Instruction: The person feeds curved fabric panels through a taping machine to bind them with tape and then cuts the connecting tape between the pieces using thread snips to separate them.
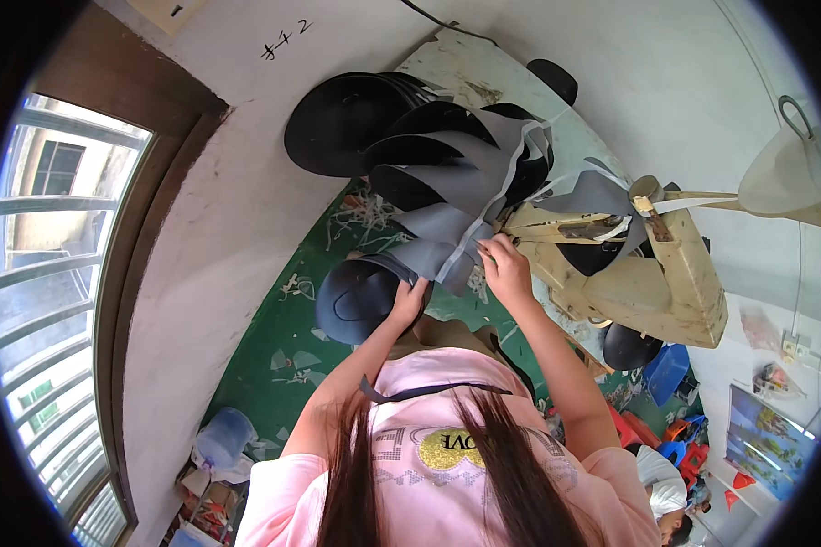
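Note:
My left hand (410,299) is closed on the edge of a grey fabric piece (426,260), beside a dark blue, rounded hat-like piece (351,301). To its right, my right hand (505,266) has thumb and fingers pinched together at the same chain of grey pieces, close to a pale strip (465,246) running along them. Beyond my hands, several grey and black curved pieces (438,178) overlap in a row up the worktable (483,68). Just right of my right hand stands a worn beige sewing machine (611,273).
Large black rounded pieces (333,123) are stacked at the far left of the table. Fabric scraps (296,365) litter the green floor (265,337). A barred window (55,273) is at left. Another person (661,483) and a blue stool-like object (668,372) are at lower right.

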Demonstrator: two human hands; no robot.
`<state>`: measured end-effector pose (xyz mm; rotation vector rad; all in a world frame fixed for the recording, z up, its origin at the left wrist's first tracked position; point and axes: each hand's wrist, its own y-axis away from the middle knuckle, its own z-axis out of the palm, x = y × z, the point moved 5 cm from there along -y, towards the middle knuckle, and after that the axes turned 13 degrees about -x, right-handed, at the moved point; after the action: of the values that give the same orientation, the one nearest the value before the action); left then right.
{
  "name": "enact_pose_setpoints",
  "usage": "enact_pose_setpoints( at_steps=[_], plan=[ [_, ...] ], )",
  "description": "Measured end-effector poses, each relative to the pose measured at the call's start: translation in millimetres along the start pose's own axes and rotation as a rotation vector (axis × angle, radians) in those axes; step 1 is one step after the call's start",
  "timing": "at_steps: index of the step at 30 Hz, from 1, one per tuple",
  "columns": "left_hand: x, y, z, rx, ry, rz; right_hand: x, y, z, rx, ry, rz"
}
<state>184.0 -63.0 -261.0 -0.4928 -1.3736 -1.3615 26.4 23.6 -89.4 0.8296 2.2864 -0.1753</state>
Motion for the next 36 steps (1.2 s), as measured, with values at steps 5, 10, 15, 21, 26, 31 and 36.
enact_pose_setpoints(
  at_steps=[5,10,15,21,26,31,36],
  plan=[
    [59,5,-6,0.038,0.255,0.081,-33,-21,4,0.059,0.081,-0.138],
    [103,15,-2,-0.114,0.292,0.075,-51,-36,13,0.161,-0.177,-0.166],
    [120,34,0,-0.410,0.414,0.078,-71,-31,5,0.247,-0.259,-0.124],
    [162,43,15,-0.372,0.149,-0.007,-68,-25,-14,0.170,-0.126,-0.088],
    [168,53,14,-0.345,0.283,-0.125,-91,-53,-45,0.346,-0.114,-0.262],
    [174,62,17,-0.283,0.613,-0.198,-86,-64,-15,0.412,-0.109,-0.206],
    [174,65,16,-0.374,0.477,-0.226,-79,-64,-11,0.209,-0.242,-0.165]
  ],
)
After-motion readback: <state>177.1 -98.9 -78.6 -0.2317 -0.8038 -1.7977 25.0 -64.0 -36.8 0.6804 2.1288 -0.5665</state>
